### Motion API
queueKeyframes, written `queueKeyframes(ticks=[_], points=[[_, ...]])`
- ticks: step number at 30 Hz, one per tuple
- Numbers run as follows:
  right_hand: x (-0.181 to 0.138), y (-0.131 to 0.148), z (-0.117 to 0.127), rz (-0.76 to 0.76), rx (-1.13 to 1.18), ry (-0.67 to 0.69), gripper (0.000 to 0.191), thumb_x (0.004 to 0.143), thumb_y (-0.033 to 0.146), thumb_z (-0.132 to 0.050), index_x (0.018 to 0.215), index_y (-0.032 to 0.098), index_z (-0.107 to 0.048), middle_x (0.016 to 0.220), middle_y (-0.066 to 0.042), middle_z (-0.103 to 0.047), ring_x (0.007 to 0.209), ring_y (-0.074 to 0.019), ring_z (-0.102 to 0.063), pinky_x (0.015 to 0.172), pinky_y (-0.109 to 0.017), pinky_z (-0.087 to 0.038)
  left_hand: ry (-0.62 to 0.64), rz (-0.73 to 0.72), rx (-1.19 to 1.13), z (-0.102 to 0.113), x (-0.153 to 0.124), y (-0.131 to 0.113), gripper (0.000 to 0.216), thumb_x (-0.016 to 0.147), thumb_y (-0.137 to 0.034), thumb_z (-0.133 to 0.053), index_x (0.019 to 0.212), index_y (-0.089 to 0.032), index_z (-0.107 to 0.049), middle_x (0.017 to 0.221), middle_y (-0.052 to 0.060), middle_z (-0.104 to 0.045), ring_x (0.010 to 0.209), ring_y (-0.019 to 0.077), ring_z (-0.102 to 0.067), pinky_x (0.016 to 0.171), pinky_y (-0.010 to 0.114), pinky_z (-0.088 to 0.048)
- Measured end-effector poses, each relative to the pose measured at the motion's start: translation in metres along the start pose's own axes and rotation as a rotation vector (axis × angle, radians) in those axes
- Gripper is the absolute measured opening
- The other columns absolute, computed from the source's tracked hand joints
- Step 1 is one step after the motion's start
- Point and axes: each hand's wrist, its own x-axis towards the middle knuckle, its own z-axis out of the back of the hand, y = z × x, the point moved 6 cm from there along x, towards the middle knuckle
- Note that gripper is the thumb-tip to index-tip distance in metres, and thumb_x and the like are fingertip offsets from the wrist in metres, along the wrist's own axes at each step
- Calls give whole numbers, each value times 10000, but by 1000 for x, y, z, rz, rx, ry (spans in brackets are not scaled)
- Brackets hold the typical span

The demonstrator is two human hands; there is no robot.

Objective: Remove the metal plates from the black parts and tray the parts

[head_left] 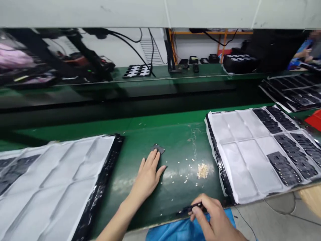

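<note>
My left hand [147, 174] lies flat on the green bench with its fingers stretched out, fingertips touching a small dark flat part [157, 148]. Near the bench's front edge, my right hand [213, 217] is closed around a thin black tool [189, 210] that points left. A small heap of pale crumbs [202, 170] lies between the two hands, with more specks scattered around it.
A white compartment tray [240, 157] at the right holds rows of dark flat parts [286, 167]. Another white tray [57, 180] lies at the left. Blue sheet [180, 231] hangs below the front edge. Behind runs a dark conveyor [125, 97], with more trays and another person at the far right.
</note>
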Motion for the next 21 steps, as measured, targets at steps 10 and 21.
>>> queueKeyframes(ticks=[10, 21], points=[[6, -4, 9, -51, 31, -40, 212, 1091, 334, -479, 986, 221, -625, 804, -27, -739, 763, -192, -749, 742, -263, -561, 19, -84, -140, 10, 33, -27, 532, 1092, -360, -323, 1541, -121, -478, 1671, 178, -426, 1562, 288, -380, 1282, 544, -320], [-15, -20, 21, -77, 187, -475, 262, 1078, 404, -547, 986, 200, -683, 755, -42, -726, 697, -194, -708, 676, -280, -579, 9, -105, -25, -23, -29, -106, 801, 1040, -503, -478, 1650, -42, -243, 1707, 266, -285, 1601, 393, -240, 1285, 639, -257]])
